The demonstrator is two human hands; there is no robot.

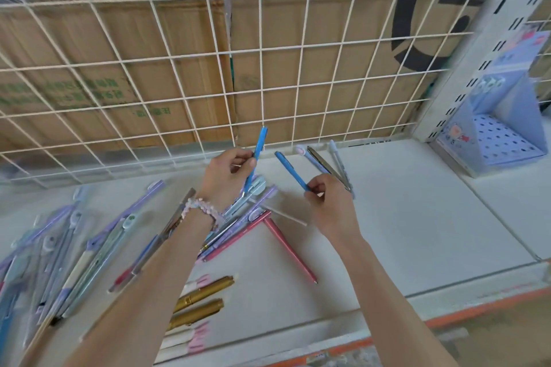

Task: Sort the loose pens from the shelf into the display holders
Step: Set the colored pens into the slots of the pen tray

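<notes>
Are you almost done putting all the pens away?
Not nearly. The blue display holder shows mostly bare holes. The left hand and right hand each hold a blue pen. Many purple pens, gold pens and pink pens wait on the shelf.

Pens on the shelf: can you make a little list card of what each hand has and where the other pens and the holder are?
left hand: the left hand pinches a blue pen, tilted upward
right hand: the right hand holds another blue pen, slanting up to the left
red pens: two red pens lie on the shelf between the arms
gold pens: gold pens lie near the front edge
display holder: pale blue display holder at far right, with holes showing
</notes>
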